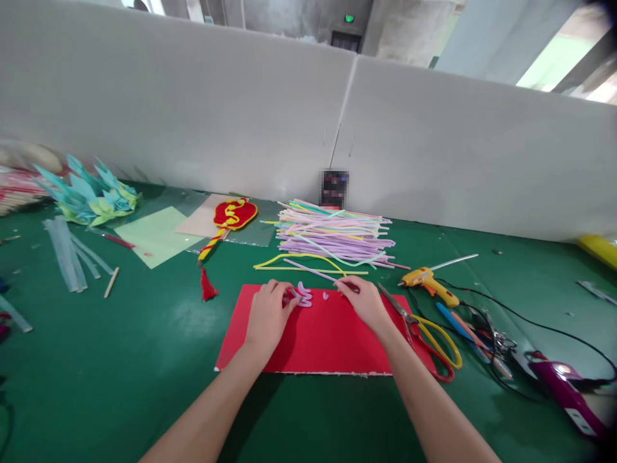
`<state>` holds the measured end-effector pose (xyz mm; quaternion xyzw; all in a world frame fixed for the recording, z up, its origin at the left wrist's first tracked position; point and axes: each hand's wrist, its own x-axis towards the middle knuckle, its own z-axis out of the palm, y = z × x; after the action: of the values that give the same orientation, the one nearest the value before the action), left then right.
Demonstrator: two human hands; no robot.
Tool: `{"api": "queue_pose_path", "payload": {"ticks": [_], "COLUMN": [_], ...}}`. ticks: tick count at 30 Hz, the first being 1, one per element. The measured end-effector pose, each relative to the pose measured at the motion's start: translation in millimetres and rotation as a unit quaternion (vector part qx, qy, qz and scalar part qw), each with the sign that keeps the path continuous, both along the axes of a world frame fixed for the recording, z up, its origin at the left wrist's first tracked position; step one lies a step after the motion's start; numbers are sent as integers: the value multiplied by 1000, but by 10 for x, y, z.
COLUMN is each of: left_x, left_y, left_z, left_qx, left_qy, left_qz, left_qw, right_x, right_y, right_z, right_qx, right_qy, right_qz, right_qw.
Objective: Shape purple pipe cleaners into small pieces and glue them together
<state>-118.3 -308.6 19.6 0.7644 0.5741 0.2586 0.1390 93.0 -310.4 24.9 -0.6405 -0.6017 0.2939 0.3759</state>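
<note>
My left hand [270, 313] is over the upper left of a red board [332, 337], its fingers closed around a bent lilac pipe cleaner [304, 296] whose curved loops show beyond the fingertips. Near the board's top edge, my right hand [362, 301] pinches the end of a straight lilac pipe cleaner [308, 268], which points away to the upper left. Between the hands lies a small lilac bit [325, 296]. Scissors [436, 334] with yellow and red handles rest on the board's right side, close to my right wrist.
Behind the board lies a pile of pastel pipe cleaners [335, 235]. A red and yellow fan ornament [234, 213] with a tassel lies left of it. To the right are a yellow glue gun [429, 285], its cord and a purple tool [569, 392]. A white partition [168, 96] borders the green table.
</note>
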Motion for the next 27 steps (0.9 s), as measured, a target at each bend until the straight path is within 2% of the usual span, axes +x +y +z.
{"api": "queue_pose_path", "payload": {"ticks": [4,8,15,18,20,23,27], "left_x": [29,36,44,47,46,54,102], "left_y": [-9,-3,-23,-24,-31,-59,-108], "left_z": [-19,-53,-76,-40,3,88,206], "left_qx": [-4,-23,-17,-27,-57,-109,-128], "left_qy": [-6,-27,-39,-52,-92,-158,-212], "left_qz": [-28,-41,-49,-79,-105,-143,-164], "left_qw": [1000,999,998,995,989,971,955], "right_x": [-55,-203,-406,-472,-499,-500,-457], "right_y": [-125,-245,-288,-288,-295,-314,-338], "right_z": [25,7,10,27,39,67,123], "right_qx": [13,41,60,73,78,78,66], "right_qy": [15,-4,-74,-127,-140,-109,-42], "right_qz": [-10,16,30,26,22,25,32], "right_qw": [1000,999,995,989,987,991,996]}}
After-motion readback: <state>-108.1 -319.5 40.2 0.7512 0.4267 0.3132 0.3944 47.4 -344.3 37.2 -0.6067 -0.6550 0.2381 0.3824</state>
